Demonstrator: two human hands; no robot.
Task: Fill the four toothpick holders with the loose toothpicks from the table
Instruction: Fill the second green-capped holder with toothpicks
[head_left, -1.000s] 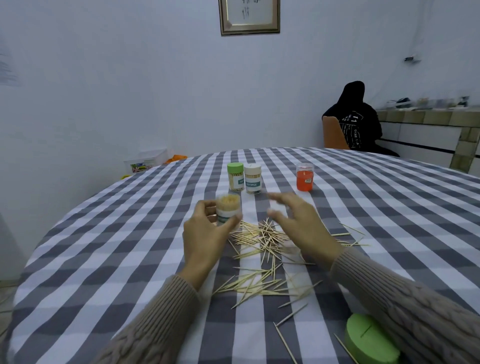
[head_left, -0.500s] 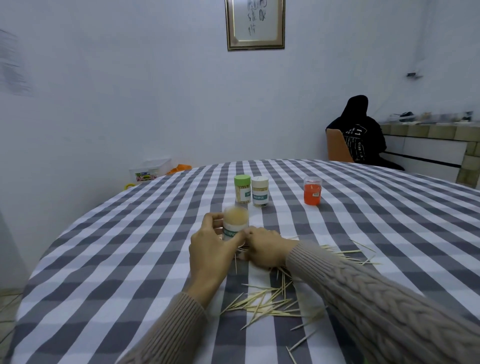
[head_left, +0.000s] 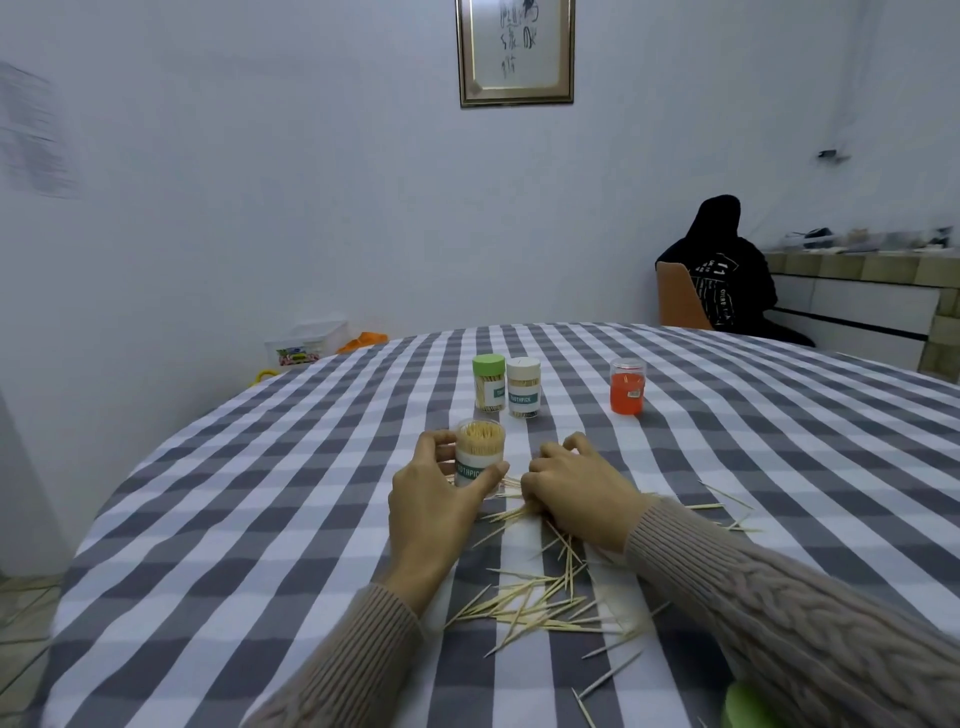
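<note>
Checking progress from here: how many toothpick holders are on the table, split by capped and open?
Capped holders: 2, green-lidded holder and white-lidded holder.
Open holders: 2, orange holder and the clear holder in the left hand.
Total: 4

Left hand (head_left: 436, 499) gripping, right hand (head_left: 576, 488) curled.

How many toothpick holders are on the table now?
4. The open holder stands in the left hand. The green-lidded holder and white-lidded holder stand side by side behind it. The orange holder stands apart, farther right.
</note>
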